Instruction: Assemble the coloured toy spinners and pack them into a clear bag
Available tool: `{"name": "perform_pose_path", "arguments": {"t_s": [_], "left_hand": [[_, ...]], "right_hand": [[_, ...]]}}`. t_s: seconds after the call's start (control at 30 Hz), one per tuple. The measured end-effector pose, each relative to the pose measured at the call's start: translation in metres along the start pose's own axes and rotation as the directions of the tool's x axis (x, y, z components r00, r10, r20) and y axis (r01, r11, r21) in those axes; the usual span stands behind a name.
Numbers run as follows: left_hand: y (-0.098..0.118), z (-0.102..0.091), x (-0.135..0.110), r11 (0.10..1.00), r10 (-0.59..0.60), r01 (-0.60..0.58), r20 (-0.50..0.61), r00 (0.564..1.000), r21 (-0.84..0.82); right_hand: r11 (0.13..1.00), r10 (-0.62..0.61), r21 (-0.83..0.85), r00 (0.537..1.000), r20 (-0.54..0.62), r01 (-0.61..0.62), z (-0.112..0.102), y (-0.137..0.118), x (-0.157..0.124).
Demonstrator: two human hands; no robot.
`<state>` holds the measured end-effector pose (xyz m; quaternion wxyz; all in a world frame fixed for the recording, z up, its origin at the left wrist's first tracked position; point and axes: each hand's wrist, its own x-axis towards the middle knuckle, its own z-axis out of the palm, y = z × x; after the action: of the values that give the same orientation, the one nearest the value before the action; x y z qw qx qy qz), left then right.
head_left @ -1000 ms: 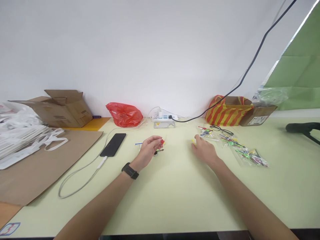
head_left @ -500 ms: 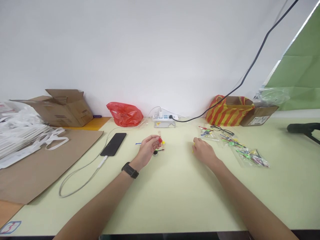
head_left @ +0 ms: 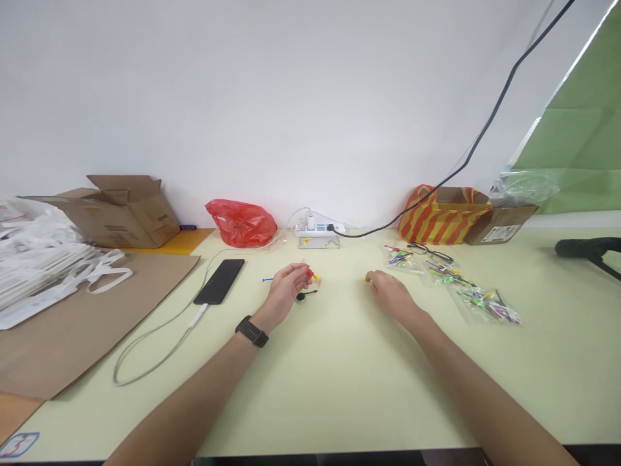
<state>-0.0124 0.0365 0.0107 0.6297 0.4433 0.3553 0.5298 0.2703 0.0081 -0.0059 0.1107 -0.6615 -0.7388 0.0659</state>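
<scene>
My left hand, with a black watch on its wrist, pinches a small red and yellow piece between its fingertips, just above the pale green table. A small black piece lies on the table right beside that hand, and a thin blue stick lies just behind it. My right hand rests low over the table with its fingers closed on a tiny yellow piece at its fingertips. Clear bags of small coloured pieces lie to the right of that hand.
A black phone on a white cable lies left of my left hand. At the back stand a red plastic bag, a power strip, a striped bag and cardboard boxes. Glasses lie near the bags. Brown paper covers the left side.
My right hand has drawn left from the bags with a tiny yellow piece at its fingertips. My left hand has stayed nearly still, holding the red and yellow piece.
</scene>
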Motion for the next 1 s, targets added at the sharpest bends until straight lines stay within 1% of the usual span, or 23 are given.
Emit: {"name": "perform_pose_path", "arguments": {"t_s": [0.07, 0.13, 0.2, 0.27, 0.3, 0.37, 0.43, 0.53, 0.6, 0.67, 0.8, 0.9, 1.0], "left_hand": [[-0.001, 0.0, 0.001, 0.995, 0.033, -0.03, -0.032, 0.999, 0.099], [-0.003, 0.0, 0.001, 0.959, 0.113, -0.092, -0.066, 0.991, 0.268], [-0.006, -0.001, 0.001, 0.873, 0.234, -0.182, -0.062, 0.97, 0.453], [-0.008, -0.001, 0.001, 0.764, 0.343, -0.265, -0.023, 0.939, 0.589], [-0.009, -0.002, 0.0, 0.717, 0.377, -0.289, -0.005, 0.926, 0.634], [-0.01, -0.002, -0.001, 0.654, 0.41, -0.305, 0.014, 0.912, 0.693], [-0.009, -0.002, -0.002, 0.622, 0.423, -0.305, 0.018, 0.906, 0.721], [-0.007, -0.002, -0.003, 0.599, 0.442, -0.312, 0.02, 0.897, 0.738], [-0.006, -0.001, -0.004, 0.605, 0.444, -0.315, 0.019, 0.896, 0.731], [-0.006, 0.0, -0.005, 0.635, 0.435, -0.323, 0.021, 0.9, 0.702], [-0.009, 0.0, -0.003, 0.758, 0.388, -0.33, 0.018, 0.921, 0.563], [-0.01, 0.0, 0.0, 0.854, 0.302, -0.255, -0.034, 0.953, 0.453], [-0.008, 0.001, 0.003, 0.925, 0.187, -0.142, -0.098, 0.977, 0.351]], "right_hand": [[1.0, -0.025, 0.001, 1.0, -0.003, 0.025, 0.001, -0.002, -0.001], [0.999, -0.048, 0.0, 0.999, -0.009, 0.048, 0.001, -0.005, -0.001], [0.998, -0.064, -0.003, 0.998, -0.014, 0.064, 0.002, -0.006, -0.001], [0.997, -0.077, -0.006, 0.997, -0.021, 0.077, 0.003, -0.007, -0.001], [0.997, -0.083, -0.005, 0.996, -0.027, 0.083, 0.003, -0.007, -0.001], [0.995, -0.095, 0.01, 0.994, -0.044, 0.096, 0.004, -0.007, -0.001], [0.993, -0.109, 0.044, 0.992, -0.068, 0.112, 0.005, -0.007, -0.001], [0.978, -0.142, 0.134, 0.983, -0.119, 0.157, 0.006, -0.006, -0.001], [0.96, -0.169, 0.197, 0.974, -0.151, 0.197, 0.007, -0.006, 0.0], [0.944, -0.19, 0.24, 0.967, -0.169, 0.228, 0.008, -0.007, 0.0], [0.916, -0.215, 0.306, 0.961, -0.175, 0.261, 0.011, -0.01, -0.001], [0.891, -0.237, 0.359, 0.959, -0.156, 0.279, 0.013, -0.013, -0.002], [0.866, -0.3, 0.365, 0.94, -0.165, 0.34, 0.012, -0.018, -0.004]]}}
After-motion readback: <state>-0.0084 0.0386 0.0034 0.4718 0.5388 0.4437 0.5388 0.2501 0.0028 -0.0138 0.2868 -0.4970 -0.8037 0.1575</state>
